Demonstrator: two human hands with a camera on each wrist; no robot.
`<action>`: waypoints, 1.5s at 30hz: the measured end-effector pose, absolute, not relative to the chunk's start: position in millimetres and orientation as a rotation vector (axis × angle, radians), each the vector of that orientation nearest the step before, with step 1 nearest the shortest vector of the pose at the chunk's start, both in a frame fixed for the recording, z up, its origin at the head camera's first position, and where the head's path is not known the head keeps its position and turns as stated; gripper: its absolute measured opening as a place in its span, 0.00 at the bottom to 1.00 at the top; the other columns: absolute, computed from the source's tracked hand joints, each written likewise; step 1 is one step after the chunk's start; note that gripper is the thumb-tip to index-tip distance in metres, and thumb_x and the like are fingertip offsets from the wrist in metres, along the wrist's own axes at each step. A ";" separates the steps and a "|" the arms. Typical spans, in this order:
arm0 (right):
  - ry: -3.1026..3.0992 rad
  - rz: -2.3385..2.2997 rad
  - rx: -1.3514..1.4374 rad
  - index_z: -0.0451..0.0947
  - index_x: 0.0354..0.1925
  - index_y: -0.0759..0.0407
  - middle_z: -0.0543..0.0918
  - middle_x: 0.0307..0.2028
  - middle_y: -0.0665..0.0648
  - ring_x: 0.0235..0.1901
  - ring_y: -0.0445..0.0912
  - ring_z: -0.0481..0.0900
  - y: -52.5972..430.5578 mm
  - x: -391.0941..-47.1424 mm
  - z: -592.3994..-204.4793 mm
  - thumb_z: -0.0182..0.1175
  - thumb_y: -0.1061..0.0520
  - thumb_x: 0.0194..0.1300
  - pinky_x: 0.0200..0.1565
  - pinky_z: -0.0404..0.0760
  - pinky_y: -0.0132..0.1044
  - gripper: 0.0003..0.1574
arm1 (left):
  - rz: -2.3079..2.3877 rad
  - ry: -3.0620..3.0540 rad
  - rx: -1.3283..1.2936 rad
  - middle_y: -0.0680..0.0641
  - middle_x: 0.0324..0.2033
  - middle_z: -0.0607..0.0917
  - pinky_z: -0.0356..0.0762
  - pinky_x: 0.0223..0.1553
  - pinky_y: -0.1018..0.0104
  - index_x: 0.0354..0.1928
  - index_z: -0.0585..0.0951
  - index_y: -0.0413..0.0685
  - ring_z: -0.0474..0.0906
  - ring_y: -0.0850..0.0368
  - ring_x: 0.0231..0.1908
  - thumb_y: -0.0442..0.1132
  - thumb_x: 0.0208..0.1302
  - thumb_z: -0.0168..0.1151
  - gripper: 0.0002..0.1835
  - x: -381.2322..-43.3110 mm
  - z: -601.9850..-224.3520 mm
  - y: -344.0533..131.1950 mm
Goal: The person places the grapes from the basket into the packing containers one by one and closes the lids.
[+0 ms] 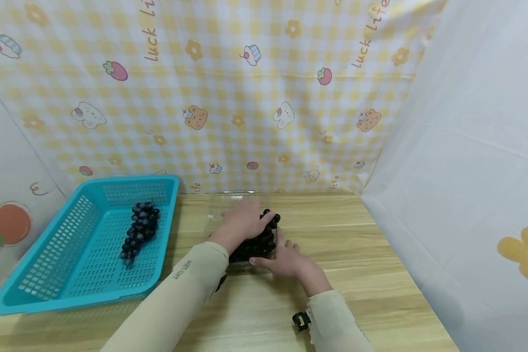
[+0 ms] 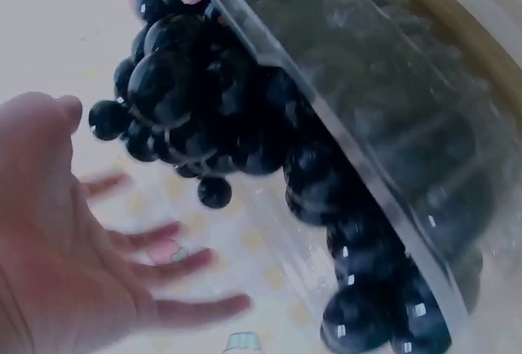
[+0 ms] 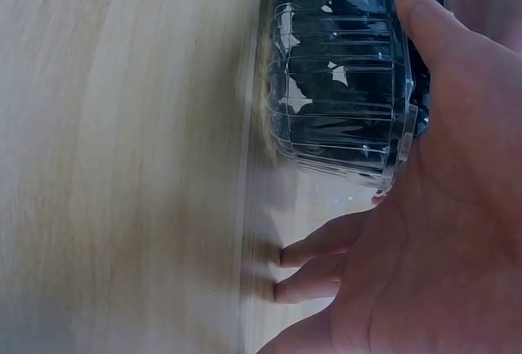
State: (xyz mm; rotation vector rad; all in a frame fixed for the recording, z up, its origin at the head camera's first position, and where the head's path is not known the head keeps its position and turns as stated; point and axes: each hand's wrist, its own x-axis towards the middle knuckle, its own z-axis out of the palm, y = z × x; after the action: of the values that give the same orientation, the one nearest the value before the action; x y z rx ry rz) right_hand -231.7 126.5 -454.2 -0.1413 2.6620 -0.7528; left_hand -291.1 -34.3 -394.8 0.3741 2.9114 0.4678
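A clear plastic clamshell box [image 3: 334, 85] holds a heap of dark grapes [image 1: 257, 244], some bulging over its rim in the left wrist view. Its raised clear lid [image 1: 237, 193] stands behind the fruit. My left hand [image 1: 244, 222] reaches over the box from the left; in its wrist view the fingers are spread beside the grapes, gripping nothing. At the front right corner is my right hand [image 1: 286, 259], its thumb at the front rim and its other fingers extended past the right side. In the right wrist view two of those fingertips are down close to the tabletop.
A turquoise plastic basket [image 1: 169, 230] stands on the left of the wooden table [image 1: 334, 234], with another bunch of dark grapes [image 1: 142, 227] inside. A checked, patterned cloth [image 1: 264, 98] hangs behind, and a white sheet [image 1: 457, 146] hangs at the right.
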 end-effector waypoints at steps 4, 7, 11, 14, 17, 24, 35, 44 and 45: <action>2.647 -0.760 -0.163 0.25 0.87 0.54 0.49 0.82 0.80 0.82 0.76 0.46 126.8 -232.4 -453.5 0.60 0.16 0.63 0.76 0.61 0.73 0.83 | 0.319 2.862 0.590 0.43 0.85 0.58 0.57 0.76 0.23 0.83 0.61 0.71 0.53 0.32 0.83 0.63 0.85 0.41 0.31 -295.6 -397.0 -20.9; 2.640 -0.773 -0.167 0.25 0.86 0.58 0.48 0.82 0.80 0.82 0.77 0.45 126.8 -232.6 -453.3 0.60 0.16 0.64 0.78 0.59 0.72 0.83 | 0.235 2.805 0.688 0.44 0.83 0.64 0.54 0.82 0.33 0.82 0.64 0.71 0.57 0.33 0.82 0.57 0.86 0.43 0.28 -296.2 -399.1 -15.1; 2.654 -0.779 -0.154 0.27 0.86 0.60 0.49 0.82 0.80 0.81 0.79 0.46 126.3 -232.6 -452.4 0.60 0.16 0.63 0.78 0.58 0.71 0.84 | 0.184 2.828 0.721 0.42 0.79 0.71 0.60 0.81 0.36 0.82 0.66 0.67 0.60 0.34 0.81 0.54 0.86 0.44 0.27 -294.1 -403.6 -11.9; 2.666 -0.780 -0.144 0.28 0.86 0.60 0.50 0.81 0.81 0.80 0.80 0.48 125.4 -232.8 -451.8 0.61 0.16 0.62 0.78 0.59 0.71 0.84 | 0.186 2.856 0.716 0.40 0.78 0.71 0.68 0.76 0.35 0.81 0.67 0.65 0.62 0.36 0.80 0.55 0.86 0.44 0.27 -292.0 -407.2 -12.0; 2.669 -0.776 -0.136 0.30 0.87 0.60 0.51 0.80 0.82 0.80 0.80 0.49 123.6 -232.9 -451.8 0.62 0.16 0.62 0.78 0.60 0.71 0.84 | 0.208 2.877 0.704 0.38 0.78 0.70 0.70 0.74 0.34 0.79 0.70 0.61 0.63 0.38 0.79 0.55 0.86 0.44 0.26 -290.4 -410.4 -12.9; 2.660 -0.780 -0.153 0.30 0.86 0.60 0.51 0.81 0.82 0.81 0.79 0.47 123.0 -230.8 -450.4 0.63 0.16 0.61 0.79 0.59 0.70 0.85 | 0.157 2.914 0.677 0.36 0.75 0.71 0.76 0.69 0.39 0.74 0.75 0.53 0.67 0.38 0.75 0.54 0.85 0.44 0.25 -285.8 -413.7 -8.8; 2.677 -0.775 -0.291 0.48 0.82 0.74 0.54 0.78 0.83 0.79 0.81 0.48 124.3 -233.2 -453.9 0.63 0.17 0.60 0.81 0.47 0.71 0.81 | 0.194 2.900 0.618 0.35 0.74 0.67 0.78 0.65 0.41 0.72 0.76 0.49 0.62 0.40 0.72 0.51 0.85 0.40 0.26 -281.1 -416.9 -0.8; 2.648 -0.799 -0.302 0.42 0.84 0.69 0.51 0.82 0.76 0.80 0.79 0.47 122.9 -231.8 -452.0 0.65 0.24 0.65 0.82 0.46 0.70 0.76 | 0.408 2.838 0.537 0.32 0.79 0.63 0.71 0.74 0.39 0.82 0.63 0.47 0.54 0.37 0.80 0.53 0.85 0.36 0.32 -281.9 -421.9 -6.0; 2.647 -0.798 -0.313 0.42 0.84 0.69 0.51 0.82 0.76 0.80 0.79 0.47 123.1 -232.0 -452.1 0.65 0.24 0.65 0.82 0.45 0.71 0.76 | 0.427 2.831 0.511 0.31 0.79 0.63 0.70 0.74 0.36 0.82 0.61 0.48 0.54 0.37 0.80 0.53 0.85 0.35 0.32 -281.3 -422.5 -5.8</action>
State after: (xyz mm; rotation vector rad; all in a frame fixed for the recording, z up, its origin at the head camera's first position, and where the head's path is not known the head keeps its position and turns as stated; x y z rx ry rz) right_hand -232.0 123.1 -452.1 -0.3134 2.6468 -0.7979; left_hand -281.3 -5.8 -422.5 0.5110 2.8315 0.4274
